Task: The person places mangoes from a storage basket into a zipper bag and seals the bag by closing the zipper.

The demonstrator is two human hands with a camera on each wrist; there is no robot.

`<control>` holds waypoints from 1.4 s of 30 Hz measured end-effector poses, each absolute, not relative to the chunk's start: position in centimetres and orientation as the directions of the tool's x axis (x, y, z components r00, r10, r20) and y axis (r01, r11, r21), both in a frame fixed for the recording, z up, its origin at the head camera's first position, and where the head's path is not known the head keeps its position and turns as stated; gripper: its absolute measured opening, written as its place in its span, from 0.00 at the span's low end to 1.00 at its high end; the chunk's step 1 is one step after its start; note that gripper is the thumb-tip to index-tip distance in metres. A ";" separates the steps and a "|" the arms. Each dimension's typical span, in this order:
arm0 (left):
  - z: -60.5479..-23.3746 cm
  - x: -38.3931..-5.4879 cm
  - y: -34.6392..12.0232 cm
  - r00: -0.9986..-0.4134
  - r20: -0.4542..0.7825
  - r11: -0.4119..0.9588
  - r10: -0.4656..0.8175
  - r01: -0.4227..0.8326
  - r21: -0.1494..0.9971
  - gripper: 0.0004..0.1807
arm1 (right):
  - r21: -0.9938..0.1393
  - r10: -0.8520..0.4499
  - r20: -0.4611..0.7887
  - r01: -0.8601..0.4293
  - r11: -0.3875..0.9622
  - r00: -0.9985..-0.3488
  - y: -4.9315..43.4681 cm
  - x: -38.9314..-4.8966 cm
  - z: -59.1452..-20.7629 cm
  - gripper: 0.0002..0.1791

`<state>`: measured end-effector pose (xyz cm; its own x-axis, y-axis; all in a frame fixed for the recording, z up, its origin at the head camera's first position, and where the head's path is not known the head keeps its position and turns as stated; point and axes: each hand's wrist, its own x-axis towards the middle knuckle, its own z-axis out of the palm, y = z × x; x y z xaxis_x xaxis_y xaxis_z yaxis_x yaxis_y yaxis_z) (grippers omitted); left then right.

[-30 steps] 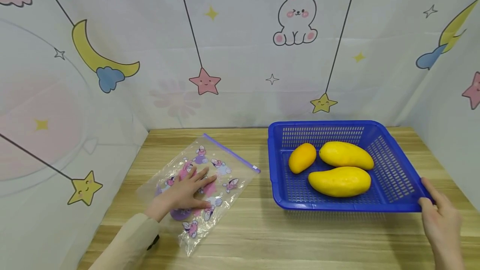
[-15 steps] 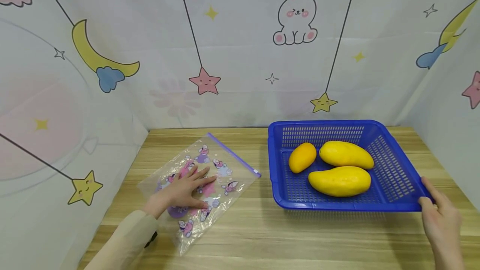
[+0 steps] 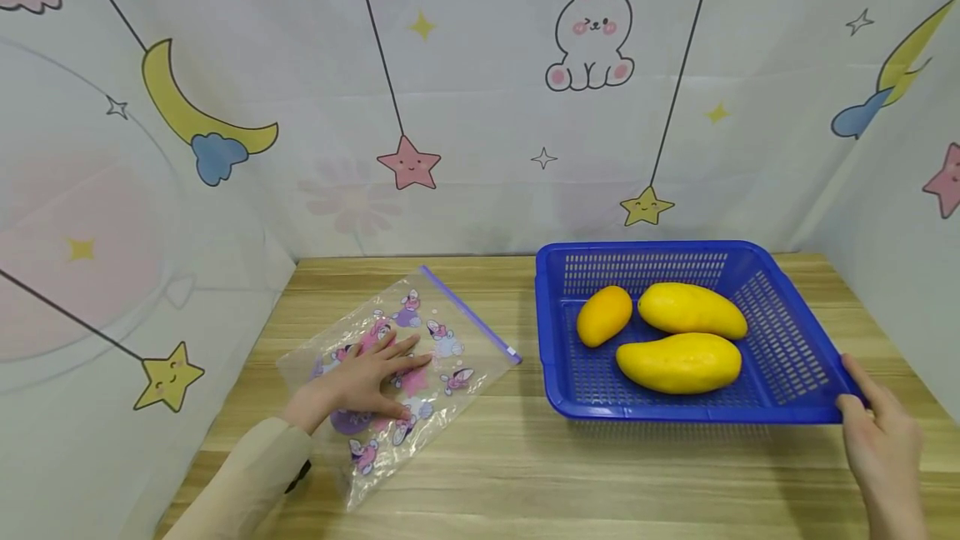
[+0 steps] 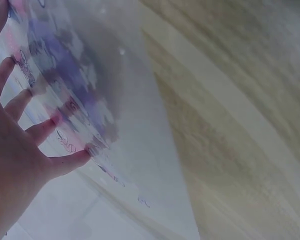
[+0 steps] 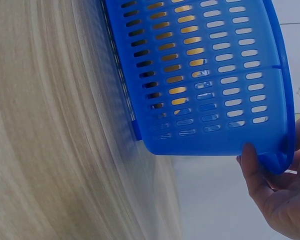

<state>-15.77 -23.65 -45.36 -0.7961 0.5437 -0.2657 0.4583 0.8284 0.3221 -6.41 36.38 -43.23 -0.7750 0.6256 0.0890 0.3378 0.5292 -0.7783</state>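
Note:
A clear zip bag (image 3: 450, 390) with pink and purple cartoon prints and a purple slider strip lies flat on the table at the left. My left hand (image 3: 367, 382) rests on it with fingers spread, and the left wrist view shows the fingertips (image 4: 85, 152) on the plastic. On the right stands a blue plastic basket (image 3: 551, 340). My right hand (image 3: 885, 432) grips the rim at its near right corner, thumb and fingers on either side of the edge. Inside the basket lie two large yellow mangoes, one behind (image 3: 693, 311) and one in front (image 3: 678, 363), and a smaller orange-yellow mango (image 3: 604, 317).
The wood-grain table (image 3: 600, 482) runs back to a white cloth (image 3: 480, 107) printed with stars, moons and a bunny, which also hangs at both sides. A small black object (image 3: 298, 476) shows beside the left sleeve.
The bag has turned slightly clockwise under my left hand, its zip end shifting right and its near corner left. The right hand and basket have stayed put.

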 end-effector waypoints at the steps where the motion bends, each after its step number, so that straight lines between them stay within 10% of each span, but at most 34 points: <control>1: -45.4 -15.8 -23.7 -0.795 -0.266 0.828 0.545 0.460 0.320 0.49 | -0.777 0.630 0.085 0.345 0.527 -0.772 36.4 -6.4 -43.2 0.28; 16: -46.4 -15.6 -23.3 -0.855 -0.099 0.833 0.510 0.462 0.304 0.36 | -0.783 0.630 0.044 0.365 0.504 -0.775 36.5 -6.3 -43.3 0.29; 28: -46.0 -14.8 -20.5 -0.990 -0.101 0.976 0.094 0.072 0.207 0.41 | -0.772 0.627 0.037 0.376 0.512 -0.778 36.5 -6.4 -43.3 0.29; 42: -46.9 -14.2 -19.4 -0.992 -0.122 0.987 0.012 -0.008 0.160 0.44 | -0.782 0.624 0.053 0.357 0.512 -0.780 36.3 -6.4 -43.2 0.29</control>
